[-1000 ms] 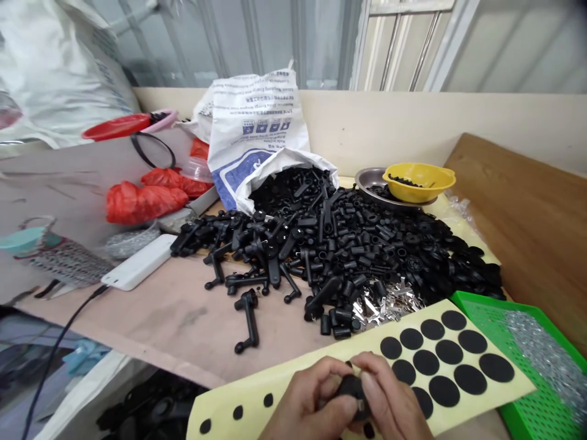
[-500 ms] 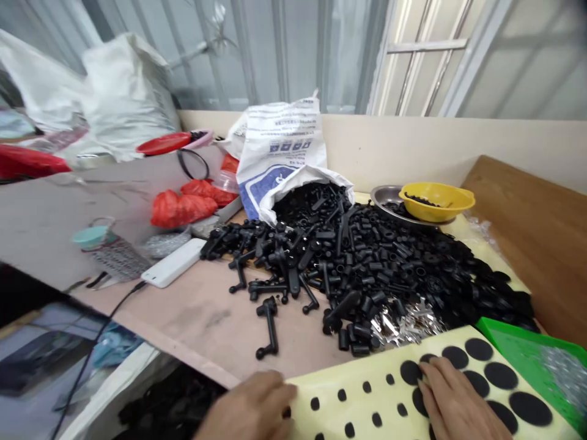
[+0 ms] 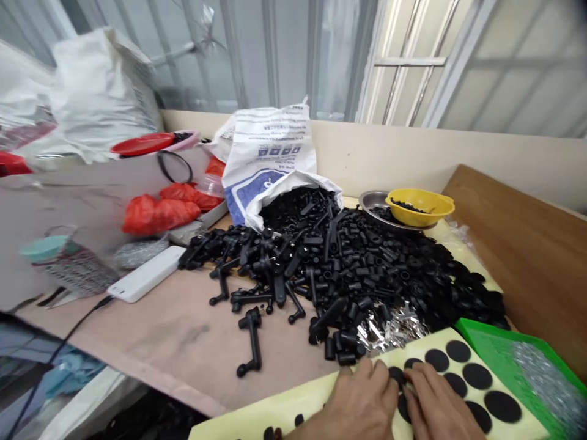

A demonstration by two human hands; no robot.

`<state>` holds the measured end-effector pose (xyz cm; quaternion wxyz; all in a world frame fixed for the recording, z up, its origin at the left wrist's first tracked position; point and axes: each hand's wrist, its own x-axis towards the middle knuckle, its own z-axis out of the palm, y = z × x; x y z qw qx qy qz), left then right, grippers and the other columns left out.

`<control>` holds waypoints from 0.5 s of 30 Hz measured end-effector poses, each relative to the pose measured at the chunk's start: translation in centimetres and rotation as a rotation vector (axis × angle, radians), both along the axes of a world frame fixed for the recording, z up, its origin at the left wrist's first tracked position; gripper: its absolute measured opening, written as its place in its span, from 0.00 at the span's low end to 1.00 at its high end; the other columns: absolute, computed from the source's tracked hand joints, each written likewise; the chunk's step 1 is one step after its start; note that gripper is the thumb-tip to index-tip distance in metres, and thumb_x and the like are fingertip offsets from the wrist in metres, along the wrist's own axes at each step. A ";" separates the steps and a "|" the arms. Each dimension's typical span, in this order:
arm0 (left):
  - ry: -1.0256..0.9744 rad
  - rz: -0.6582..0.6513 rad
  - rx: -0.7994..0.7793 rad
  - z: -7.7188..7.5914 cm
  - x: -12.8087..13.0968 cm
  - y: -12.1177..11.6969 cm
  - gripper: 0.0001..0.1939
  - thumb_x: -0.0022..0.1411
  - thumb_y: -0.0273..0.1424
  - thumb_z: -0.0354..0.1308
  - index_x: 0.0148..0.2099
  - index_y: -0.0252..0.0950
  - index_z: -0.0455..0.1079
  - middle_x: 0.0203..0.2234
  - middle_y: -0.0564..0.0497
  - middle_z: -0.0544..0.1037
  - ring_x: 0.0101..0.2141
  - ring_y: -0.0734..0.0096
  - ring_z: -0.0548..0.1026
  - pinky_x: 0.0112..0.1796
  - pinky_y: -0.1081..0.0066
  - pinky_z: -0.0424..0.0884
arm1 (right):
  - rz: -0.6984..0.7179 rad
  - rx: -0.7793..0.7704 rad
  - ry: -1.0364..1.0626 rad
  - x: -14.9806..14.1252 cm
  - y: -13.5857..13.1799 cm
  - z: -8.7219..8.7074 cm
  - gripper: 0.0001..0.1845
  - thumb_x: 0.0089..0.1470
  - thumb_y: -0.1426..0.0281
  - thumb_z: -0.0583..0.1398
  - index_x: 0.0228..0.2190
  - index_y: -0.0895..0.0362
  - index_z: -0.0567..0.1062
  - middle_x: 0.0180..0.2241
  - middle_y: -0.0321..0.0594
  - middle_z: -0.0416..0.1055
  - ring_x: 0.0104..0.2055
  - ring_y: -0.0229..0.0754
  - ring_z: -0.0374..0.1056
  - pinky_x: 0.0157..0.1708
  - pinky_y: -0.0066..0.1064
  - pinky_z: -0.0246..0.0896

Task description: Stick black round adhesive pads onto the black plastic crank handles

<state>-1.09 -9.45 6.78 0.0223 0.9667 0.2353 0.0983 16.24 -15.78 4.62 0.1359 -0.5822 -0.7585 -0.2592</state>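
Note:
A pale yellow sheet [image 3: 257, 415] lies along the table's front edge, with large black round pads [image 3: 477, 376] and small black ones stuck on it. Over the sheet, my left hand [image 3: 362, 400] has its fingers bent and drawn together, the tips hidden beneath it. Close beside it on the right, my right hand [image 3: 440, 403] presses its closed fingers down at the round pads. Between the two hands, the edge of a black pad [image 3: 397, 376] shows. Whatever the fingertips pinch is hidden.
Black plastic parts [image 3: 367, 256] heap up behind the sheet, spilling from a white sack [image 3: 275, 140]. Silvery metal clips [image 3: 394, 327] lie at the heap's front. A green tray [image 3: 495, 348] is on the right; a yellow bowl [image 3: 422, 211] sits behind. A white power bank [image 3: 147, 275] lies left.
My left hand has moved right along the sheet, from its left part to beside my right hand. The right hand stays at the round pads. The view has shifted slightly.

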 end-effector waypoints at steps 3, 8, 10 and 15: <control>-0.015 -0.002 -0.012 0.4 -0.5 -0.1 0.18 0.60 0.38 0.53 0.50 0.32 0.63 0.38 0.47 0.69 0.36 0.61 0.68 0.22 0.68 0.66 | -0.041 -0.052 0.174 -1.3 0.2 1.4 0.09 0.59 0.73 0.46 0.33 0.55 0.66 0.28 0.49 0.75 0.28 0.49 0.77 0.22 0.36 0.73; -0.013 0.010 -0.028 0.6 -0.5 -0.3 0.16 0.61 0.32 0.51 0.51 0.32 0.62 0.40 0.46 0.68 0.38 0.60 0.68 0.26 0.67 0.67 | -0.089 -0.078 0.250 -1.8 0.6 1.7 0.10 0.61 0.71 0.44 0.36 0.55 0.64 0.30 0.46 0.72 0.30 0.44 0.75 0.27 0.31 0.73; -0.012 0.011 -0.018 0.4 -0.5 -0.3 0.16 0.60 0.32 0.51 0.50 0.32 0.62 0.42 0.45 0.68 0.38 0.59 0.68 0.26 0.66 0.68 | -0.113 -0.076 0.256 -1.7 0.6 1.4 0.10 0.61 0.71 0.44 0.35 0.55 0.65 0.32 0.48 0.72 0.30 0.47 0.75 0.27 0.35 0.73; 0.011 -0.006 -0.001 0.4 -0.1 0.1 0.18 0.60 0.38 0.53 0.48 0.31 0.64 0.39 0.46 0.69 0.36 0.60 0.68 0.22 0.67 0.65 | -0.092 -0.077 0.255 -1.8 1.0 1.7 0.11 0.59 0.72 0.45 0.29 0.53 0.64 0.26 0.43 0.70 0.25 0.48 0.73 0.23 0.37 0.71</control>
